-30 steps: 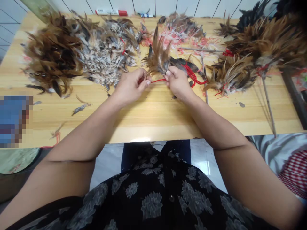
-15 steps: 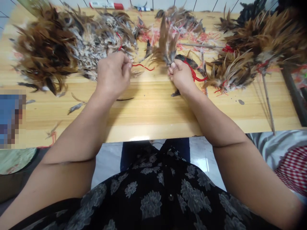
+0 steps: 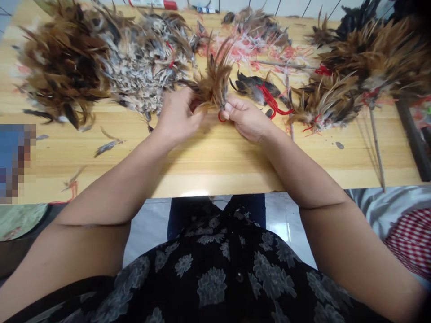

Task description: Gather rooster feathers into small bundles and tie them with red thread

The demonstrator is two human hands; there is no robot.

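Observation:
My right hand [image 3: 247,117] pinches the quill ends of a small bunch of brown feathers [image 3: 217,83], whose tips point up and away from me. A short loop of red string [image 3: 221,117] shows at the bunch's base, beside my right fingertips. Close on the left, my left hand [image 3: 182,110] is curled against the feathers, slightly blurred. A bit of red shows between its thumb and fingers, and the feathers partly hide those fingertips. Just beyond my right hand lie dark loose feathers [image 3: 249,85] with a bundle of red strings [image 3: 271,99] across them.
Heaps of brown feathers [image 3: 63,67] and grey-white feathers [image 3: 144,67] lie on the left of the wooden table [image 3: 208,166]. To the right are a tied feather bunch [image 3: 326,101] and a feather duster [image 3: 380,58] on a stick. A red-capped marker [image 3: 153,4] lies at the back.
My left hand has moved right and come up against the feather bunch, drawing the red string along. My right hand has shifted slightly left and lower with the bunch.

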